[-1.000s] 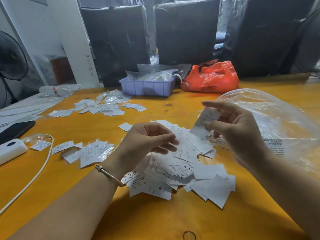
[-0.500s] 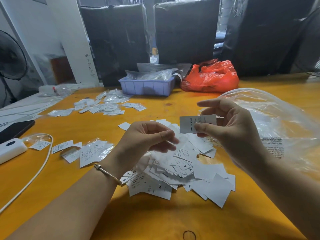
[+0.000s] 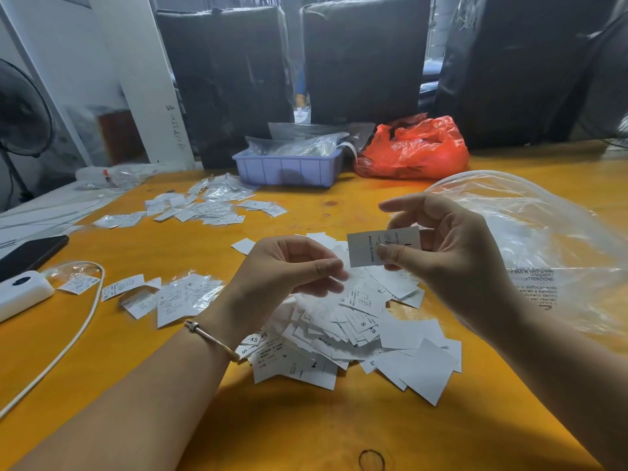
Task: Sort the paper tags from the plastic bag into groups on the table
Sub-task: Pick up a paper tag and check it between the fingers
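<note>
On the yellow bench (image 3: 306, 433) lay a loose heap of paper tags (image 3: 356, 338). Above it the left hand (image 3: 282, 277) hovered, fingers curled, thumb meeting forefinger, holding nothing I could see. The right hand (image 3: 452, 253) pinched one tag (image 3: 365, 248) between thumb and fingers. The clear plastic bag (image 3: 543, 239) lay right of it; sorted groups (image 3: 200, 209) lay farther back.

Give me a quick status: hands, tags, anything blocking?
Right hand pinches one tag. Left hand curled over the unsorted pile, holding nothing visible. Nothing blocking the sorted groups.
</note>
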Tool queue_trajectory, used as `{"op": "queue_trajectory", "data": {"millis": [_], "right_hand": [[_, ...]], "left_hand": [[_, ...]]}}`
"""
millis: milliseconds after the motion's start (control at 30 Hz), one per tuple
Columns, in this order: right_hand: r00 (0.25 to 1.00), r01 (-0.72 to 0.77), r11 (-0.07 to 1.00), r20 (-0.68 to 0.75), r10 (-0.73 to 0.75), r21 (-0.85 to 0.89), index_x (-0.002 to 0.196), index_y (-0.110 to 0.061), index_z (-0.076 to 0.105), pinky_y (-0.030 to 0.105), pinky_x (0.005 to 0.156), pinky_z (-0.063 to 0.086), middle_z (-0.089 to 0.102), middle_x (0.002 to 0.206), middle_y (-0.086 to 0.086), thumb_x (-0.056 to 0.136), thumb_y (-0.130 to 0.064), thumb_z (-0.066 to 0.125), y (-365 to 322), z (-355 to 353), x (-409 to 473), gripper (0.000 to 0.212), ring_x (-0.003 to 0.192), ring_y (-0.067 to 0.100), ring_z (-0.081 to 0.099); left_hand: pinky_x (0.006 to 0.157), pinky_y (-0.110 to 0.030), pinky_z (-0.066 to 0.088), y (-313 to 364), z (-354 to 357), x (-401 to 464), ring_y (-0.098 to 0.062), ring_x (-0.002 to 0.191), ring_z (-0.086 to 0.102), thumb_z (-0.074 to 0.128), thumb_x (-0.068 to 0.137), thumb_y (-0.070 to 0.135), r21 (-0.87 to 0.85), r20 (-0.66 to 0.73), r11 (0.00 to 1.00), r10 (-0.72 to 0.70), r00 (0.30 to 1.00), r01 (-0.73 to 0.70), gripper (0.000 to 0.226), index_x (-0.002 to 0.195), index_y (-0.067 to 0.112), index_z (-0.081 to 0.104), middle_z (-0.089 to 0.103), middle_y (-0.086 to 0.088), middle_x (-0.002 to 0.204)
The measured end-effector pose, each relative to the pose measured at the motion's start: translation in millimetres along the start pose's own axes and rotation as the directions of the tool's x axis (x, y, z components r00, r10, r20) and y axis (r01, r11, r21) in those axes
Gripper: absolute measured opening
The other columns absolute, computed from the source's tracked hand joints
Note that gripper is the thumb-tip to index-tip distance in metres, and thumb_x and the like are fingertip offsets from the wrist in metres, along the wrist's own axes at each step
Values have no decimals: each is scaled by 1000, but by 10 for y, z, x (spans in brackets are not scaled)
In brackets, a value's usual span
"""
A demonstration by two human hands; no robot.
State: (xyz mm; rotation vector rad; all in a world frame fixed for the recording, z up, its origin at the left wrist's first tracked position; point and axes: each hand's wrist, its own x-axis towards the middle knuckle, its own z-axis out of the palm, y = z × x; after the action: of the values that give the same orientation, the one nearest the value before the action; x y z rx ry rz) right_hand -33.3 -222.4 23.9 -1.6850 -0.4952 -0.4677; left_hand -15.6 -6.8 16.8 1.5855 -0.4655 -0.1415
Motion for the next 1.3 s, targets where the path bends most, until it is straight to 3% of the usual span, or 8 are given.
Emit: {"op": "queue_trajectory", "data": {"millis": [233,633,900,1100,1300], "right_hand": [[998,55,996,-40,-57,-66,111,-13,65,32,64,61,64,87,0,76,3,76,-29,-12,-1,40,75,16,71],[998,47,986,40,-41,-162,106,-20,66,49,60,56,64,85,5,75,7,73,-36,46,-42,42,70,22,69],[998,59,987,-2,-60,-150,107,-17,67,37,66,61,64,87,3,76,4,75,-38,10,-17,39,77,16,71],[996,79,985,-27,-84,-151,109,-18,64,26,67,60,63,88,-1,78,1,75,-50,14,-23,37,79,10,71],[994,90,987,-43,-96,-131,108,-19,64,28,67,60,62,87,-1,79,2,74,-73,2,-20,38,78,9,71]], "left_hand": [[63,-23,57,-2,-5,-5,-25,76,75,81,67,30,6,6,1000,6,1000,-6,27,85,11,78,76,-17,89],[62,-21,56,2,-21,-9,-23,77,75,75,79,31,15,12,999,29,1000,-29,16,86,17,79,77,-13,89],[62,-20,55,-8,-23,-2,-24,78,75,76,75,39,17,29,999,26,999,-27,24,87,18,79,77,-13,91],[63,-21,56,-12,-29,-8,-24,78,75,75,79,32,17,38,1000,25,999,-26,19,88,16,79,77,-14,91],[62,-21,56,-23,-24,-7,-24,76,75,75,78,26,8,31,1000,25,999,-25,17,87,12,78,77,-16,90]]}}
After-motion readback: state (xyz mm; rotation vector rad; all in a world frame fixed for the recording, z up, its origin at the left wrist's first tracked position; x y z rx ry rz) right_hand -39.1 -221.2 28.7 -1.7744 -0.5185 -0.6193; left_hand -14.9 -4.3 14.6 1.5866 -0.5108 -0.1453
